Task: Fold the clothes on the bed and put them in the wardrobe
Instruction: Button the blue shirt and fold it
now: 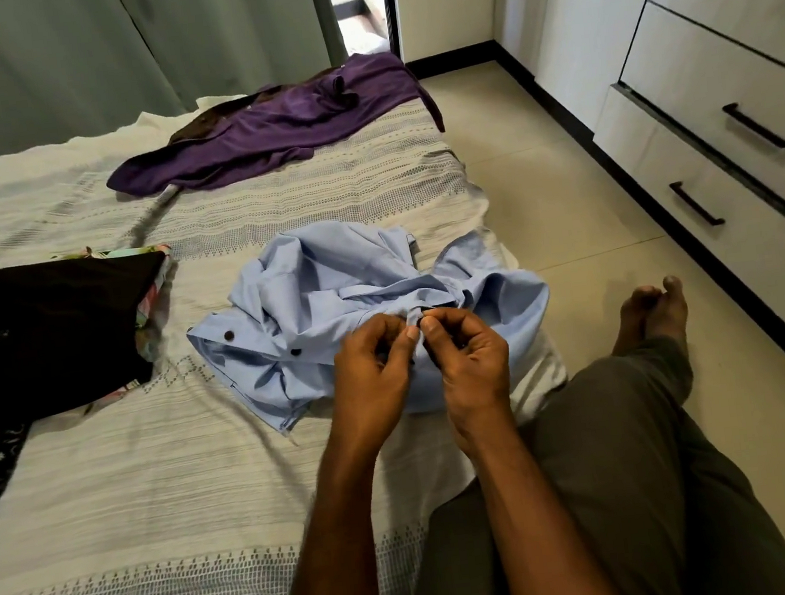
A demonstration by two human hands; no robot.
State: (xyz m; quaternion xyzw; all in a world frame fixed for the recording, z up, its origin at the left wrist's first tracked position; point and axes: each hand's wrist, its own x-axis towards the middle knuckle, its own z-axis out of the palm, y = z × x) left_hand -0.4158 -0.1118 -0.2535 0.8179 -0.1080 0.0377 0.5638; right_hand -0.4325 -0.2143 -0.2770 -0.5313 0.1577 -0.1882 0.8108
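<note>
A crumpled light blue shirt (332, 299) with dark buttons lies near the right edge of the bed (132, 473). My left hand (371, 368) and my right hand (470, 357) meet over its near side, and both pinch a small strip of the blue fabric between thumb and fingers. A purple garment (272, 120) is spread at the far end of the bed. At the left sits a folded pile with a black garment (52, 331) on top of patterned ones.
White wardrobe drawers (728, 127) with black handles stand along the right wall, across a strip of tiled floor (538, 173). My leg in grey trousers (644, 464) and bare foot (651, 312) hang off the bed's right side. Green curtains (108, 50) hang behind the bed.
</note>
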